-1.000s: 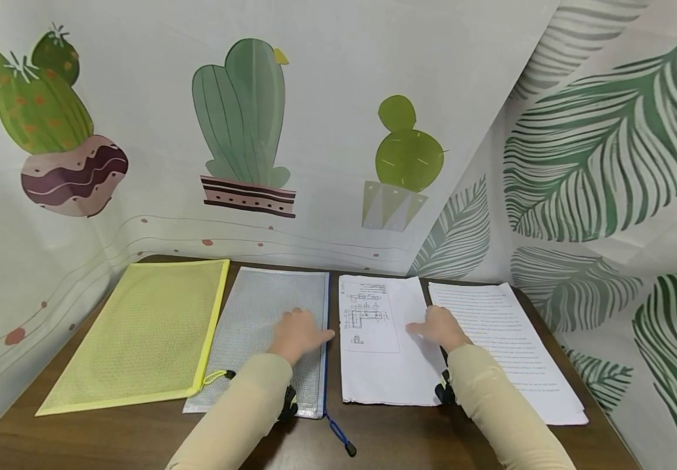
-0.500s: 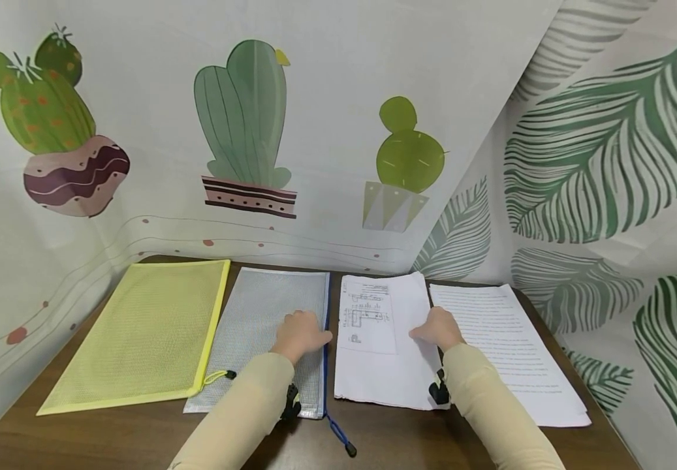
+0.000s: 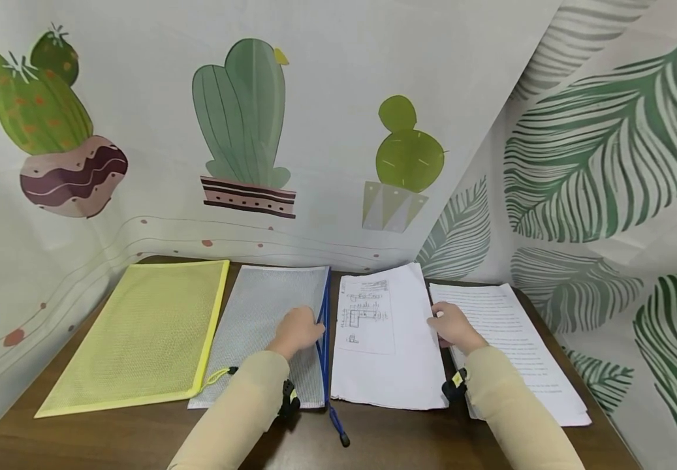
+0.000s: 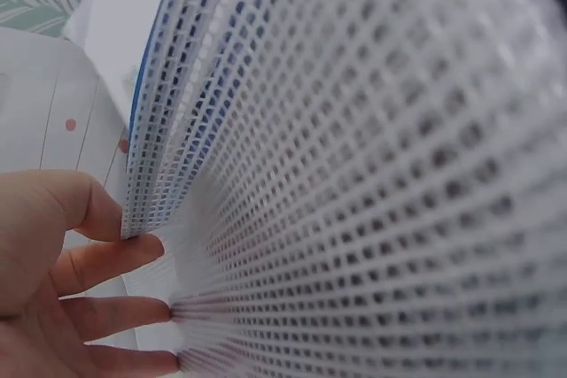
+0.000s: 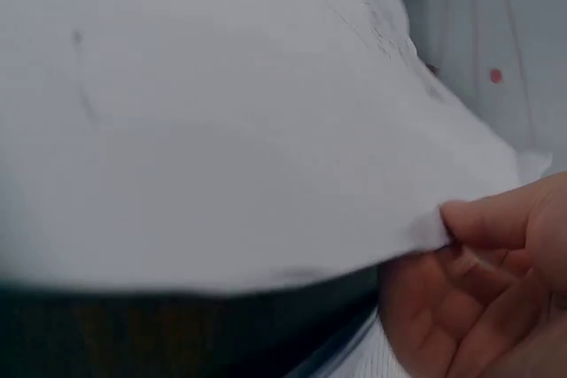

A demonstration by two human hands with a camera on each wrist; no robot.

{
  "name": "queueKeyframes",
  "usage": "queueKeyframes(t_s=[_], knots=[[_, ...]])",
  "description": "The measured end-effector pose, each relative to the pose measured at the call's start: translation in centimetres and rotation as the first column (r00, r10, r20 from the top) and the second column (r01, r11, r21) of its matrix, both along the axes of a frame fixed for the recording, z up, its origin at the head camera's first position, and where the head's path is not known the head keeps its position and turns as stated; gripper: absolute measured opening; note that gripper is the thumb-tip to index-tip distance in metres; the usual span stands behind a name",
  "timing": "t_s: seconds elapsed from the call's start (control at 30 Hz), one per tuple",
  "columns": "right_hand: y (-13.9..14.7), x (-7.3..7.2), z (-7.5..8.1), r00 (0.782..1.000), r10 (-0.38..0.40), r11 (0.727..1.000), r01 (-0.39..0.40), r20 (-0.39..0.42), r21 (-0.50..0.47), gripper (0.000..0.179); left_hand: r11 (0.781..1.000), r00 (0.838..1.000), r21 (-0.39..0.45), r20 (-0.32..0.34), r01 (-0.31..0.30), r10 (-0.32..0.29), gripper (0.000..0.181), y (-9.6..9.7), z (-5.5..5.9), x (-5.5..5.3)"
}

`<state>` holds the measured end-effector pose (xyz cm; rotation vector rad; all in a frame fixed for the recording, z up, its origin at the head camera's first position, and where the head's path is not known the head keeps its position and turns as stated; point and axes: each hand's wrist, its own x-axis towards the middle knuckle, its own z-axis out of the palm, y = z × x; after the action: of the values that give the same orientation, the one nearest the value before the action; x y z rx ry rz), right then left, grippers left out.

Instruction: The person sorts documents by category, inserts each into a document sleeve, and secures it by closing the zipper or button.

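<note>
My left hand [image 3: 298,328] pinches the edge of the white mesh zipper pouch [image 3: 269,294] between thumb and fingers. Its blue-zippered upper layer is lifted, so the mouth gapes along the right side. In the left wrist view the mesh [image 4: 372,174] bulges up close to the camera, the thumb and forefinger at its rim. My right hand [image 3: 456,326] pinches the right edge of a paper stack [image 3: 397,372] with a printed drawing on top. The right wrist view has the raised sheet edge [image 5: 266,219] between thumb and fingers, with a dark gap beneath it.
A yellow mesh pouch [image 3: 150,326] lies at the left, its cord reaching onto the white pouch. At the right lies another stack of printed pages [image 3: 514,352], partly behind my right forearm. A patterned cloth [image 3: 332,130] hangs behind the brown table [image 3: 109,437].
My left hand has lifted the pouch's zippered edge, opening its mouth. The right hand has shifted right to the paper's edge, raising it, and the drawing stack has slid slightly left.
</note>
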<state>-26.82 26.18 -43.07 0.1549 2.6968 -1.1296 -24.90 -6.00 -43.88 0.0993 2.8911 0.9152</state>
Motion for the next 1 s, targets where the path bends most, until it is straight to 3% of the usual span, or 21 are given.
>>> queueKeyframes(t_s=[0.17,0.3,0.63,0.83,1.0], knots=[[1.1,0.3,0.9,0.998,-0.039,0.964,0.05,0.046,-0.261,0.045,0.999,0.999,0.027,-0.014,0.044,-0.044,0.045,-0.4,0.1,-0.3],[1.7,0.4,1.6,0.995,-0.057,0.926,0.085,0.087,-0.369,0.055,0.995,0.996,0.041,-0.019,0.089,-0.088,0.048,-0.8,0.2,-0.5],[2.2,0.2,2.2,0.987,-0.1,0.852,0.151,0.128,-0.501,0.055,0.98,0.983,0.097,0.04,0.174,-0.179,0.044,-1.8,0.4,-1.3],[1.7,0.2,1.5,0.985,-0.114,0.833,0.166,0.131,-0.527,0.054,0.979,0.981,0.116,0.069,0.171,-0.179,0.043,-2.0,0.8,-1.4],[1.4,0.3,1.9,0.985,-0.1,0.81,0.161,0.137,-0.565,0.055,0.978,0.981,0.109,0.065,0.177,-0.184,0.043,-1.8,0.7,-1.4]])
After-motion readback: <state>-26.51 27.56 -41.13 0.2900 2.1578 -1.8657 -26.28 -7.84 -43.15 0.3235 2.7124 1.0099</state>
